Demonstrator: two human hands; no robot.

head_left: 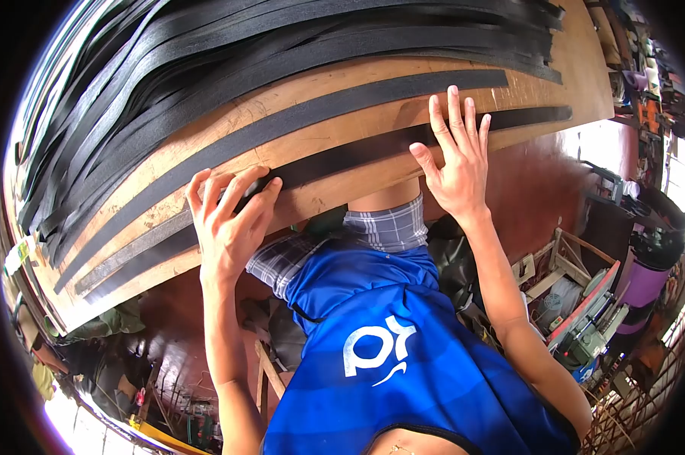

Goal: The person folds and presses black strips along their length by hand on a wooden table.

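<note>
My left hand point(232, 220) is curled over a long black strip point(342, 161) lying along the near side of a wooden board point(319, 201). Its thumb and fingers close around a dark part of the strip, and the palm hides some of it. To the left of that hand the strip shows as two bands side by side, one greyer. My right hand point(461, 163) is spread open, with fingers apart, over the same strip towards its right end. Another black strip point(342, 98) lies flat and roughly parallel, farther back on the board.
A thick heap of long black strips point(228, 57) covers the far and left side of the board. Below right, a wooden frame point(566, 265) and a green sewing-machine-like device point(585, 341) stand near a purple roll point(649, 280). At lower left, part of another person point(103, 371) shows.
</note>
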